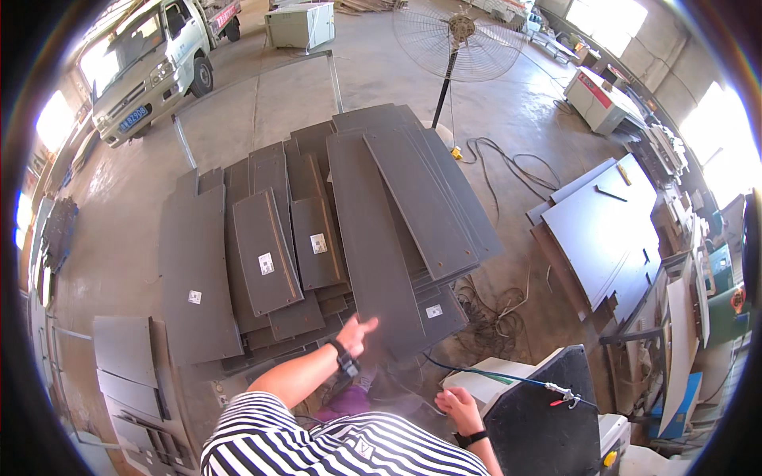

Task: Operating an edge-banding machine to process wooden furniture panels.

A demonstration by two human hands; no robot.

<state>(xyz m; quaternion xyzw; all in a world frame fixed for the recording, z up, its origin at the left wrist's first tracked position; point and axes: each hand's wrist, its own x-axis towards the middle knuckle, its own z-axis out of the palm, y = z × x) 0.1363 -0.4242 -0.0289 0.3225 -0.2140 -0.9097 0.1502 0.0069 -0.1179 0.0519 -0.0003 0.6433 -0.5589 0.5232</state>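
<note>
My left hand (357,333), with a dark watch on its wrist, reaches over the lower left edge of a long dark grey panel (373,230). Its fingers stretch toward the panel and hold nothing I can see; whether they touch it is unclear. My right hand (460,408), a black band at its wrist, hangs loosely half-curled and empty, left of an upright black board (548,420). Ahead, many dark grey panels lie in overlapping stacks. A shorter panel (262,254) with a white label and a labelled narrow panel (317,238) lie left of the long one.
A pedestal fan (460,32) stands beyond the stacks. Cables (508,166) cross the floor at right, near pale panels (603,222). A hose with a metal fitting (563,393) runs over the black board. More panels (127,349) lie at left; a truck (151,71) is parked far left.
</note>
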